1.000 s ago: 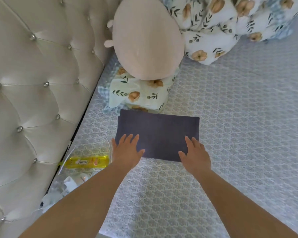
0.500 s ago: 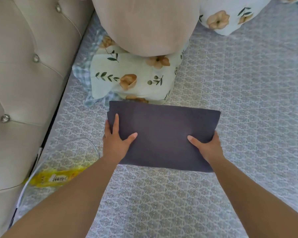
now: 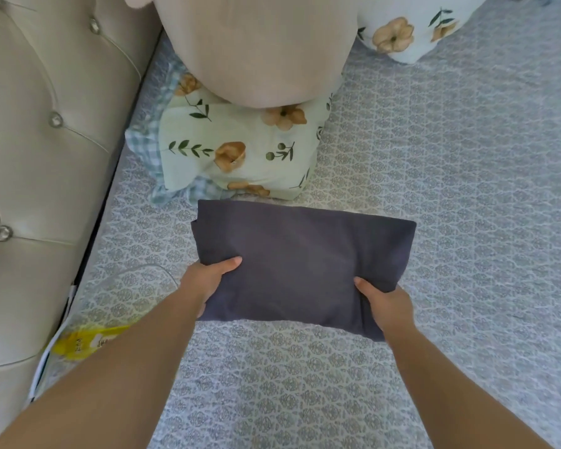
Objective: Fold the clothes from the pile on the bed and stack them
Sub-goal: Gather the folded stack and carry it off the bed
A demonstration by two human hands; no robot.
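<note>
My left hand [image 3: 208, 280] grips the left edge of the folded cloth [image 3: 302, 264], thumb on top and the fingers tucked out of sight beneath; my right hand [image 3: 384, 303] pinches the lower right part the same way, thumb pressed on top. I count one cloth, dark grey-blue, folded into a rectangle at the centre of the frame on the patterned bed [image 3: 467, 189], its near edge bunched between my two hands. Just above it lies one floral pillow [image 3: 240, 147], pale green with orange blooms, and one beige plush [image 3: 253, 50] sits on the pillow's far side. A second floral piece [image 3: 412, 30] shows at the upper right, cut off by the frame. One tufted headboard [image 3: 46, 124] fills the left side, four buttons visible. One yellow packet [image 3: 81, 343] lies at the lower left, partly behind my left forearm.
</note>
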